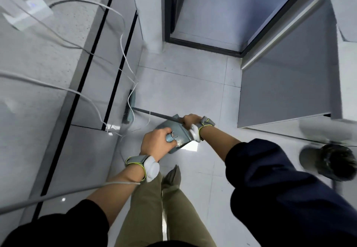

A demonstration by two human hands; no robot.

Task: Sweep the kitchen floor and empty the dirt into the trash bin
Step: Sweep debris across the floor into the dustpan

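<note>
The right hand (190,120) holds the broom (129,107), and the left hand (156,140) holds the dustpan (179,131). The brush sits by white cords (123,57) at the floor's (183,77) left edge. I think it could snag them or tip the pan.

Grey speckled countertop (38,57) fills my 9 to 11 o'clock, carrying a white box-shaped device (23,13) at 11 with white cables (81,2) trailing over the edge and down the cabinet fronts (108,84). Dark-framed doorway (204,15) at 12 o'clock. Grey cabinet panel (286,84) at 2 o'clock; blurred dark round object (328,161) on the floor at 4 o'clock, identity unclear.
</note>
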